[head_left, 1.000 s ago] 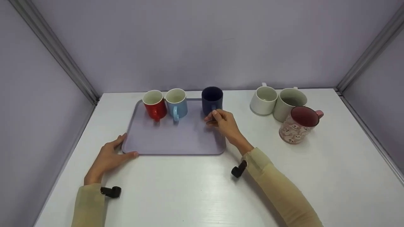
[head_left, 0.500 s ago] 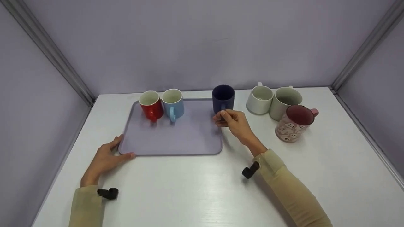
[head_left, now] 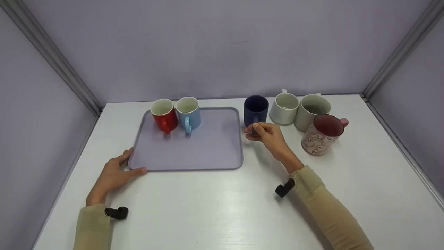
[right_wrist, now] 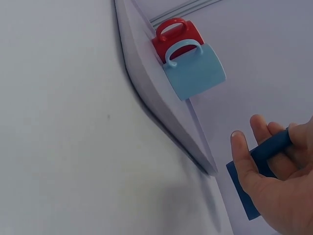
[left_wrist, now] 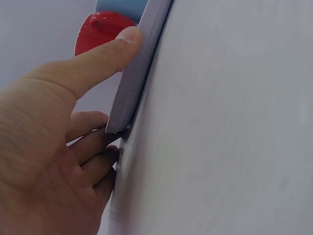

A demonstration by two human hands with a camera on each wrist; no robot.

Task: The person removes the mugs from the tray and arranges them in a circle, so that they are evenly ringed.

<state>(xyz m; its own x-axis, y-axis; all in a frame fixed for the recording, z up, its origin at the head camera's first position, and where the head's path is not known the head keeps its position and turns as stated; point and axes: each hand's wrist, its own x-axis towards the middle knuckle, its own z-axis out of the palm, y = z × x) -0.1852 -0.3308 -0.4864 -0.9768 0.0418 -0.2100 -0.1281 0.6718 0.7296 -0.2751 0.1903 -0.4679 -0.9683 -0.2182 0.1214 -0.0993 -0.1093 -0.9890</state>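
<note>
In the head view, my right hand (head_left: pixel 272 139) pinches the handle of a dark blue mug (head_left: pixel 256 108), which is upright just right of the tray. Whether its base touches the table I cannot tell; fingers cover much of it in the right wrist view. My left hand (head_left: pixel 112 175) holds the near left corner of the lilac tray (head_left: pixel 187 156), thumb along the front rim and fingers at the left side. On the tray's back left part, a red mug (head_left: pixel 164 118) and a light blue mug (head_left: pixel 189 113) stand side by side, handles facing me.
Right of the dark blue mug stand a white mug (head_left: pixel 284 110), a grey-white mug (head_left: pixel 310 113) and a pink ghost-patterned mug (head_left: pixel 319 139), close together. A lilac wall (head_left: pixel 222 52) rises behind the white table (head_left: pixel 208 208).
My right hand has carried the dark blue mug rightward, from over the tray's right part to beside the white mug. The left hand stays at the tray corner; the view shifted slightly.
</note>
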